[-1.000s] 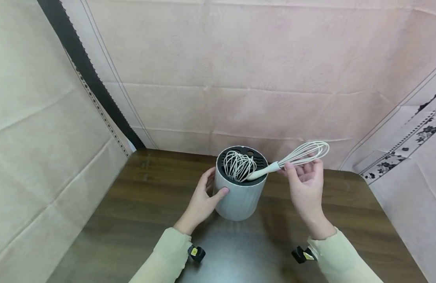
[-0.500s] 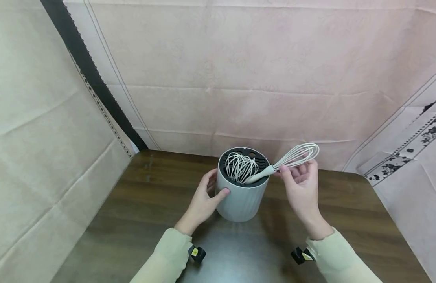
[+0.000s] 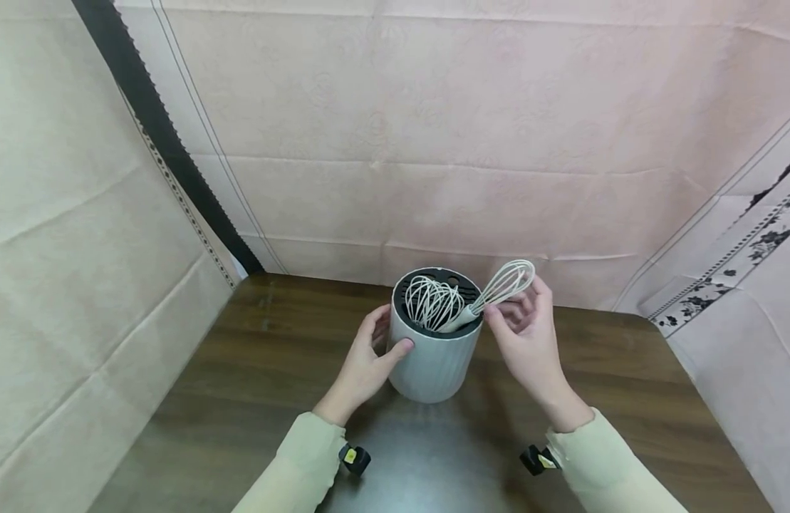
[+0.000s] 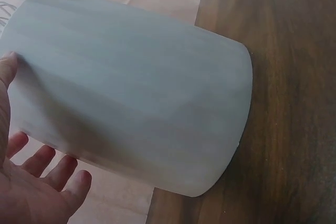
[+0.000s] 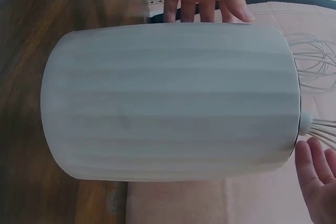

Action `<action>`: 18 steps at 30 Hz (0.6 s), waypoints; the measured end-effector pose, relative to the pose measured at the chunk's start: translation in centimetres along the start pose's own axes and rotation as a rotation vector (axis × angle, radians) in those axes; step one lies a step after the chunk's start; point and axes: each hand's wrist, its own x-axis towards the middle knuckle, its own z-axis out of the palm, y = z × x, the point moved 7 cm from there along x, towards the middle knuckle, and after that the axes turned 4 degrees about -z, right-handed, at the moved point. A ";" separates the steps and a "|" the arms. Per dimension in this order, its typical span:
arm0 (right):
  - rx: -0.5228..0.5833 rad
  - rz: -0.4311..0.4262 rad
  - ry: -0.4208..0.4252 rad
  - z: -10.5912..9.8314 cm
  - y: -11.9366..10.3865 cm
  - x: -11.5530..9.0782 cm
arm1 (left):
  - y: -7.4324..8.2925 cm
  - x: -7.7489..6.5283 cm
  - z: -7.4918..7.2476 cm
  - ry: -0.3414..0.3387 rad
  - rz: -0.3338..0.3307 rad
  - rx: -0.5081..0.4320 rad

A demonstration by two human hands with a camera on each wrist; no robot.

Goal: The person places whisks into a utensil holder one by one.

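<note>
In the head view a grey-white ribbed utensil holder (image 3: 431, 370) with a dark slotted top stands upright on the table. My left hand (image 3: 362, 370) grips its left side, thumb (image 4: 8, 69) in front and fingers curved around behind. A whisk with a pale handle (image 3: 459, 320) leans to the right, its handle end in the top of the holder. With my right hand (image 3: 529, 335) I pinch this whisk near its neck, beneath the wire loops (image 3: 508, 280). The white wire loops of another whisk (image 3: 429, 301) stick out at the left of the top.
The brown wooden table (image 3: 241, 399) ends just behind the holder, against a creased pale cloth (image 3: 395, 142). More cloth (image 3: 61, 299) hangs at the left, and a floral-bordered one (image 3: 696, 310) at the right.
My right hand has moved left with the whisk. The whisk stands steeper and its handle reaches lower into the holder. The left hand and the holder have stayed in place.
</note>
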 end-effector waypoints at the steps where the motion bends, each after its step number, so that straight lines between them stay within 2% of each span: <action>1: -0.038 0.001 -0.022 0.2 0.1 0.0 | 0.1 0.0 0.0 0.005 -0.002 0.001; 3: -0.141 0.004 -0.070 0.4 0.2 0.1 | 0.6 -0.1 0.2 0.010 -0.007 -0.003; 8: -0.437 0.026 -0.183 0.2 0.4 0.0 | 3.0 -0.4 0.8 -0.018 -0.013 -0.034; 10: -0.510 0.041 -0.212 0.1 0.5 -0.1 | 3.5 -0.4 1.1 -0.025 -0.011 -0.040; 14: -0.544 0.052 -0.239 -0.1 0.6 -0.3 | 2.0 -0.1 1.3 -0.013 -0.012 -0.018; 18: -0.488 0.020 -0.237 -0.3 0.2 -0.4 | 0.6 0.0 1.0 0.001 -0.013 0.014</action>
